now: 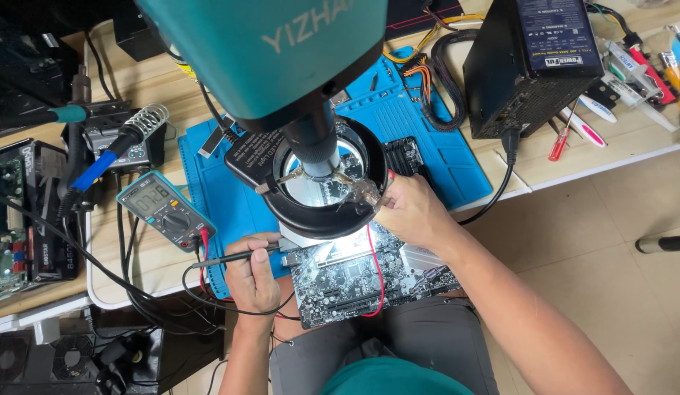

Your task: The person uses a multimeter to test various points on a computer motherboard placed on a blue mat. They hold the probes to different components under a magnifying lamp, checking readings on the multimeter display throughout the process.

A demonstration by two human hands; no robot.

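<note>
I see left hand (253,276) pinching black probe (237,257) beside board (369,274) on blue mat (230,197). Right hand (409,212) under ring light (329,219); grip hidden, can't tell. Meter (166,211) lies left.

Electronics repair workshop, likely. Evidence: teal microscope (281,51) with ring light (329,186) at centre over circuit board (369,274); blue work mat (428,132); multimeter (164,210) left of centre; soldering iron in coil stand (128,139) upper left; black power supply (530,62) upper right; screwdrivers (567,132) far right.
</note>
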